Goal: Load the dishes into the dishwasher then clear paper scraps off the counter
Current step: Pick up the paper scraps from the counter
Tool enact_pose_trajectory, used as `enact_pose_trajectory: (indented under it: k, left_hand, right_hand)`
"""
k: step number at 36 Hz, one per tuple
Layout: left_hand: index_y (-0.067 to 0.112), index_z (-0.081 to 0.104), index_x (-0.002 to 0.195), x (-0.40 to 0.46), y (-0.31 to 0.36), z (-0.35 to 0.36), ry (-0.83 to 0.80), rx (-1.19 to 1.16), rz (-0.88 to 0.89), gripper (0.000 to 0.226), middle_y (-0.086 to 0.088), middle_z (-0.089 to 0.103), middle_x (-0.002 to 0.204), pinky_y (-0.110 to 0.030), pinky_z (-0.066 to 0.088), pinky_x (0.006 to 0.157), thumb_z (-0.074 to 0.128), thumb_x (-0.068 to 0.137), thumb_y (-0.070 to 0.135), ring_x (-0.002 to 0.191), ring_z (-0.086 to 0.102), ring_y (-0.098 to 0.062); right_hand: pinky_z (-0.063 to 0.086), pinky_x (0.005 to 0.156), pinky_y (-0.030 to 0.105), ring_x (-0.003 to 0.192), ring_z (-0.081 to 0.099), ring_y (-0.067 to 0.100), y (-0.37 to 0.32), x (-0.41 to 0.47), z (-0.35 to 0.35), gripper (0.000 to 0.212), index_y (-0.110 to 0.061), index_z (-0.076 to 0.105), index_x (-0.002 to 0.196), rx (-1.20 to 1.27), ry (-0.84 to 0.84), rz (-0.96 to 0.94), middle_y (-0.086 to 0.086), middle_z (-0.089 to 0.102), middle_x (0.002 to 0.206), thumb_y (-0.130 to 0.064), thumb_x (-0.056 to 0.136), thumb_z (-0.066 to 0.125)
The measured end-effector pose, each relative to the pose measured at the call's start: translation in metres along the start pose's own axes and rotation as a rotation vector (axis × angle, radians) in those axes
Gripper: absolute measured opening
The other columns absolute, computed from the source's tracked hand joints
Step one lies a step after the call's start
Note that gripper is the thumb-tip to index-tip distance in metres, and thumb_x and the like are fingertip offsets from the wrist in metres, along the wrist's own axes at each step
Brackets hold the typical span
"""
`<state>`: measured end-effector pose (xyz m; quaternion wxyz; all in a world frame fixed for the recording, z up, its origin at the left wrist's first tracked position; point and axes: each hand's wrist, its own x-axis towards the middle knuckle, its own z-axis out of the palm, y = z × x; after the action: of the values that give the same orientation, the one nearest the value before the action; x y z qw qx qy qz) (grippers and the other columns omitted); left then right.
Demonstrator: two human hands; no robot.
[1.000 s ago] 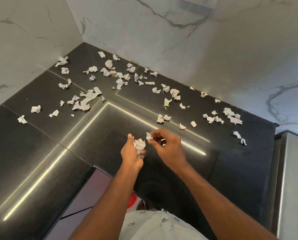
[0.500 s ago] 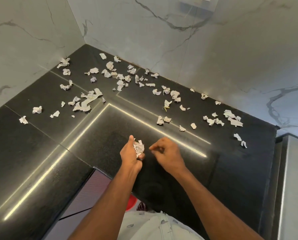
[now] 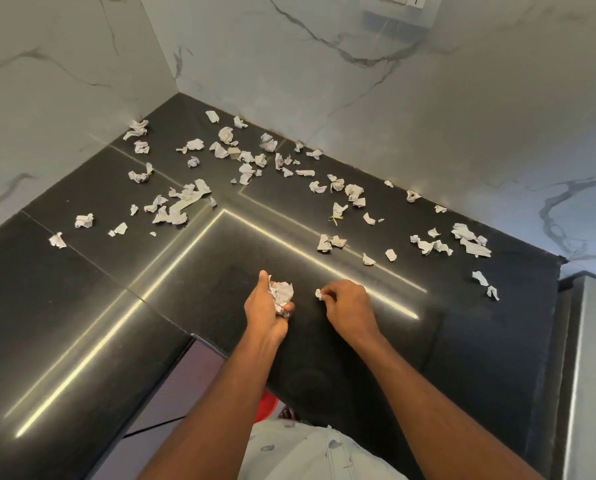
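The left hand (image 3: 267,308) has its fingers (image 3: 287,309) curled round a wad of paper (image 3: 281,293), a crumpled, off-white bundle with grey print on it, puffed up above the palm; the thumb stands up straight along the wad's left side. The right hand (image 3: 345,303) is turned knuckles up, its fingertips drawn together in a pinch on one small scrap (image 3: 319,293), a torn white fleck that sticks out to the left of the fingers. Whether that scrap touches the surface below cannot be told. The two hands are near each other but apart, both low over the near part of the bench (image 3: 82,306).

The bench is a polished black stone, L-shaped in the corner, glossy enough to carry long bright streaks of reflected light and crossed by thin joint lines. Farther back lie the loose paper scraps (image 3: 241,161), dozens of crinkled, torn pieces, some balled, some flat strips, scattered from the left wall across the corner to the right end, where a separate cluster (image 3: 463,239) sits. The walls (image 3: 393,116) are smooth pale marble-look panels with grey veins. Below the bench edge a bit of red object (image 3: 267,405) shows beside the person's light, speckled garment (image 3: 307,452).
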<state>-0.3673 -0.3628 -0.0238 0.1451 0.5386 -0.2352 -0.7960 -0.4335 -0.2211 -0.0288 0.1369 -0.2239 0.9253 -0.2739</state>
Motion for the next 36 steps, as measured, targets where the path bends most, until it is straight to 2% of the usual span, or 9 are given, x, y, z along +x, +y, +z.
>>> enact_pose_trajectory:
  k: [4,8,15,18,21,25,27,31,36]
  left_hand:
    - [0.009,0.061,0.100,0.002,0.007,-0.006,-0.005,-0.075,0.001,0.027,-0.009,0.059,0.082,-0.024,0.039,0.041,0.066,0.096,0.035,0.058,0.056,-0.016]
    - [0.007,0.063,0.102,0.009,0.008,-0.009,-0.053,-0.230,-0.027,0.037,-0.010,0.063,0.086,-0.042,0.061,0.072,0.068,0.093,0.042,0.076,0.068,-0.025]
    - [0.007,0.063,0.116,0.013,0.008,-0.025,-0.079,-0.314,-0.051,0.047,-0.010,0.065,0.087,-0.039,0.059,0.062,0.065,0.093,0.048,0.073,0.071,-0.025]
    - [0.007,0.063,0.105,0.011,0.010,-0.026,-0.036,-0.317,-0.029,0.039,-0.010,0.063,0.082,-0.036,0.059,0.059,0.067,0.093,0.044,0.066,0.069,-0.023]
    - [0.007,0.058,0.087,0.010,0.018,-0.027,0.043,-0.252,-0.007,0.035,-0.009,0.057,0.071,-0.025,0.044,0.039,0.067,0.094,0.040,0.040,0.052,-0.017]
    - [0.007,0.059,0.088,0.012,0.027,-0.031,0.078,-0.179,0.006,0.037,-0.008,0.057,0.068,-0.021,0.037,0.035,0.067,0.093,0.043,0.038,0.045,-0.016]
    - [0.010,0.059,0.088,0.013,0.035,-0.033,0.084,-0.177,0.033,0.031,-0.007,0.056,0.073,-0.020,0.033,0.036,0.066,0.095,0.040,0.044,0.046,-0.014]
    - [0.012,0.062,0.094,0.013,0.043,-0.032,0.098,-0.188,0.058,0.026,-0.007,0.057,0.084,-0.021,0.033,0.038,0.066,0.096,0.037,0.055,0.049,-0.014]
    - [0.011,0.061,0.096,0.012,0.040,-0.026,0.081,-0.177,0.048,0.027,-0.007,0.057,0.083,-0.021,0.034,0.038,0.065,0.096,0.038,0.054,0.049,-0.013]
  right_hand:
    - [0.051,0.079,0.014,0.086,0.066,-0.001,-0.038,-0.009,-0.008,0.011,-0.023,0.079,0.097,0.438,0.075,-0.059,-0.015,0.073,0.092,-0.018,0.089,0.073]
    - [0.052,0.077,0.017,0.082,0.066,0.002,-0.066,-0.019,0.002,0.014,-0.021,0.080,0.095,0.373,-0.066,-0.207,-0.010,0.072,0.089,-0.014,0.083,0.076]
    - [0.054,0.064,0.026,0.067,0.061,0.007,-0.087,-0.018,0.011,0.029,-0.025,0.054,0.085,0.259,-0.160,-0.089,-0.007,0.063,0.071,-0.022,0.075,0.081]
    - [0.052,0.061,0.029,0.066,0.060,0.007,-0.091,-0.015,0.017,0.030,-0.022,0.052,0.079,0.223,-0.181,-0.002,-0.006,0.064,0.070,-0.026,0.072,0.081]
    - [0.047,0.058,0.030,0.065,0.059,0.012,-0.088,-0.007,0.021,0.036,-0.014,0.055,0.078,0.169,-0.240,0.046,-0.002,0.065,0.072,-0.033,0.069,0.084]
    - [0.050,0.051,0.031,0.063,0.064,0.016,-0.075,0.006,0.015,0.041,-0.008,0.061,0.091,0.478,-0.520,0.097,0.014,0.072,0.082,-0.024,0.068,0.091]
    - [0.050,0.055,0.027,0.067,0.065,0.012,-0.068,0.011,0.015,0.036,-0.016,0.065,0.093,0.479,-0.457,0.104,0.008,0.072,0.082,-0.021,0.069,0.090]
    - [0.046,0.070,0.019,0.074,0.060,0.002,-0.065,0.020,0.023,0.016,-0.024,0.069,0.096,0.262,-0.088,0.070,-0.008,0.067,0.083,-0.017,0.084,0.078]
    - [0.049,0.077,0.032,0.094,0.062,0.023,-0.067,0.030,0.036,0.016,-0.017,0.070,0.106,-0.101,-0.174,-0.048,0.003,0.062,0.102,-0.024,0.092,0.067]
